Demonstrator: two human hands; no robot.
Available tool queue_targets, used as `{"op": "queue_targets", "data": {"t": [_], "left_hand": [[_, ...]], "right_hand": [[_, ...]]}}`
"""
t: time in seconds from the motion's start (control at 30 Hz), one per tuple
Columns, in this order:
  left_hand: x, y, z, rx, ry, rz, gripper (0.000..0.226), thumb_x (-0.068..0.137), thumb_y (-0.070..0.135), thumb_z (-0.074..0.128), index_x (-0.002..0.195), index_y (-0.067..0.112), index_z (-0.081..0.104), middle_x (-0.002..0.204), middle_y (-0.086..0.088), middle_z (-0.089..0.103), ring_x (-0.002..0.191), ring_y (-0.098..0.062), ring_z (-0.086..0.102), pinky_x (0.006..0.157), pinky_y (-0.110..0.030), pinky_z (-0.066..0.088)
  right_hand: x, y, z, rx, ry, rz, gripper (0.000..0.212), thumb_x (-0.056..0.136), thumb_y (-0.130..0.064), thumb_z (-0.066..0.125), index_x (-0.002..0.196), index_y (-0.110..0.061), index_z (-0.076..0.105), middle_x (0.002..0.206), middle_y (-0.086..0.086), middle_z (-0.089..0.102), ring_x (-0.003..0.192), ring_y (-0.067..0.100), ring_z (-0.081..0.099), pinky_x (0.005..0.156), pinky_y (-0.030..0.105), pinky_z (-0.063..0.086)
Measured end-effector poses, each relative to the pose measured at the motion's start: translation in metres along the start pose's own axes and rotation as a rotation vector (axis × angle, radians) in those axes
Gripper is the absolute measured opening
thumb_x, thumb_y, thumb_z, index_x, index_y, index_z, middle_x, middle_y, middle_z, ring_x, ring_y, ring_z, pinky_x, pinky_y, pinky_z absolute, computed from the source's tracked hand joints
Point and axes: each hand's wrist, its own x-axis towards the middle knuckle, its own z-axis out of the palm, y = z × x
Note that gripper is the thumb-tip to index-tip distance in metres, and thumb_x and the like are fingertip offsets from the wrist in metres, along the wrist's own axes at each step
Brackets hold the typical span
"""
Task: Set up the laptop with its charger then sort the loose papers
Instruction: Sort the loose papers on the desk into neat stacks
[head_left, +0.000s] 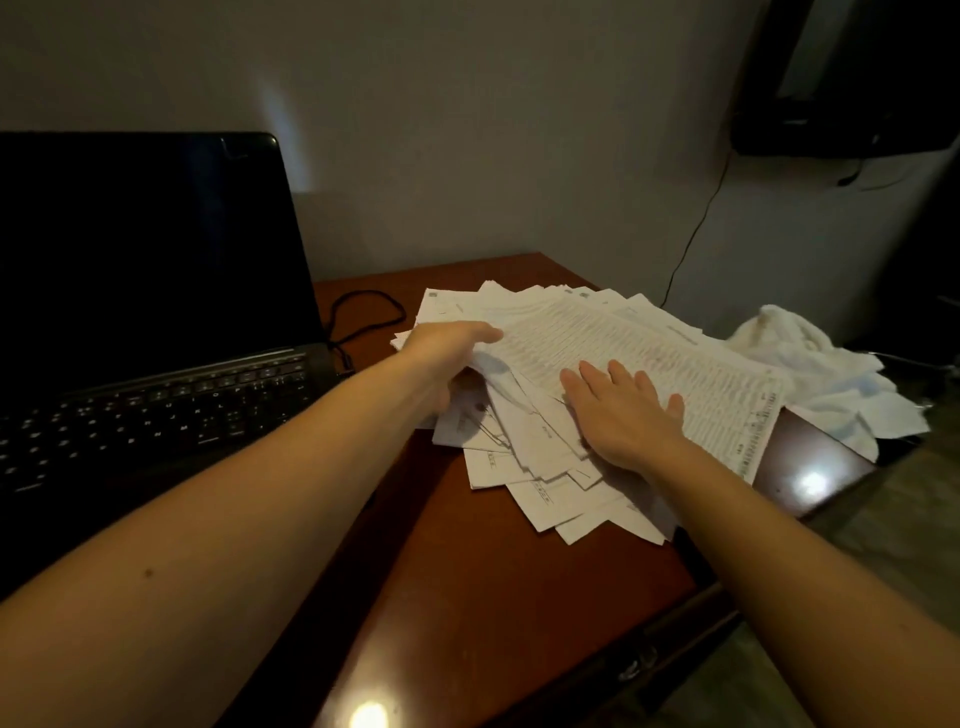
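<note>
Gripping the left edge of the loose papers (649, 338), left hand (447, 358) curls its fingers over the top sheets. Right hand (623, 415) lies flat on the pile, fingers straight. Papers sit fanned on the desk (493, 571), right of the open laptop (156, 312), whose screen is dark. Cable (363, 312) runs to its right side. White cloth (821, 374) lies just beside the pile.

An open laptop (156, 364) with a dark screen stands along the left edge of the wooden desk (467, 597), and a black cable (366, 306) loops near the back edge and runs to the laptop's right side. A fanned heap of papers (597, 332) reaches the right edge, just beside a crumpled white cloth (810, 364). The left hand (447, 358) grips the heap's left side, while the right hand (623, 410) lies flat on top.
</note>
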Motion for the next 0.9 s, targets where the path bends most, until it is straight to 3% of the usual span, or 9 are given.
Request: {"op": "queue_targets", "data": {"t": [0.07,0.17,0.27,0.33,0.4,0.5,0.6,0.8,0.9], "left_hand": [[-0.005,-0.002,0.003,-0.100,-0.070,0.023,0.014,0.092,0.015,0.069,0.104,0.008,0.065,0.094,-0.013,0.073,0.082,-0.030,0.073,0.069,-0.040,0.062],[-0.013,-0.004,0.003,-0.385,-0.172,0.005,0.022,0.090,0.019,0.070,0.109,0.010,0.064,0.107,-0.014,0.072,0.096,-0.031,0.071,0.080,-0.045,0.062],[-0.016,-0.011,0.010,-0.381,-0.240,-0.047,0.024,0.091,0.018,0.068,0.114,0.012,0.065,0.110,-0.015,0.074,0.101,-0.033,0.071,0.090,-0.048,0.058],[-0.017,-0.017,0.020,-0.269,-0.235,-0.077,0.020,0.094,0.011,0.063,0.113,0.009,0.065,0.105,-0.016,0.075,0.099,-0.036,0.072,0.094,-0.051,0.055],[-0.017,-0.019,0.028,-0.173,-0.171,-0.070,0.020,0.095,0.002,0.058,0.114,0.006,0.063,0.103,-0.017,0.074,0.096,-0.037,0.072,0.087,-0.053,0.057],[-0.010,-0.022,0.032,-0.084,-0.067,-0.012,0.027,0.094,-0.007,0.053,0.117,0.003,0.062,0.102,-0.016,0.071,0.095,-0.038,0.069,0.077,-0.049,0.059],[-0.011,-0.024,0.022,-0.141,-0.044,0.033,0.029,0.093,-0.011,0.052,0.119,-0.002,0.061,0.101,-0.015,0.070,0.090,-0.034,0.070,0.069,-0.040,0.059],[-0.034,-0.014,-0.039,-0.212,0.008,0.098,0.022,0.095,-0.007,0.055,0.116,-0.001,0.063,0.113,-0.015,0.071,0.096,-0.034,0.071,0.085,-0.047,0.058],[-0.054,-0.010,-0.084,-0.210,0.067,0.153,0.022,0.097,-0.004,0.055,0.117,-0.004,0.063,0.110,-0.013,0.072,0.091,-0.029,0.074,0.070,-0.037,0.061]], "right_hand": [[-0.003,-0.005,-0.007,-0.051,-0.016,-0.017,0.058,0.101,-0.061,0.010,0.156,-0.042,0.012,0.168,0.002,0.011,0.153,0.038,0.008,0.117,0.069,0.006],[-0.010,-0.013,-0.019,-0.093,0.071,-0.041,0.053,0.104,-0.056,0.014,0.148,-0.037,0.038,0.153,0.009,0.037,0.142,0.038,0.029,0.114,0.064,0.018],[-0.012,-0.012,-0.018,-0.026,0.171,-0.070,0.051,0.104,-0.054,0.019,0.131,-0.035,0.058,0.149,0.007,0.043,0.138,0.032,0.034,0.116,0.060,0.019],[-0.011,-0.006,-0.010,-0.025,0.107,-0.097,0.049,0.105,-0.053,0.017,0.144,-0.040,0.044,0.162,0.006,0.027,0.150,0.032,0.018,0.118,0.063,0.006],[-0.011,-0.002,-0.008,0.006,0.047,-0.110,0.052,0.106,-0.051,0.012,0.154,-0.041,0.027,0.167,0.004,0.017,0.153,0.031,0.010,0.119,0.064,0.002],[-0.010,0.000,-0.015,0.046,0.116,-0.163,0.050,0.107,-0.045,0.016,0.150,-0.036,0.040,0.157,0.003,0.040,0.141,0.031,0.036,0.114,0.058,0.021],[-0.010,0.000,-0.023,0.134,0.191,-0.236,0.049,0.104,-0.051,0.025,0.130,-0.030,0.061,0.135,-0.004,0.061,0.122,0.027,0.051,0.102,0.050,0.032],[-0.025,-0.017,-0.026,0.099,0.153,-0.367,0.066,0.097,-0.071,0.024,0.150,-0.035,0.041,0.155,-0.006,0.041,0.143,0.021,0.033,0.116,0.060,0.024],[-0.035,-0.050,-0.024,0.092,0.130,-0.426,0.065,0.097,-0.069,0.027,0.152,-0.036,0.038,0.159,-0.005,0.034,0.147,0.020,0.025,0.119,0.059,0.019]]}}
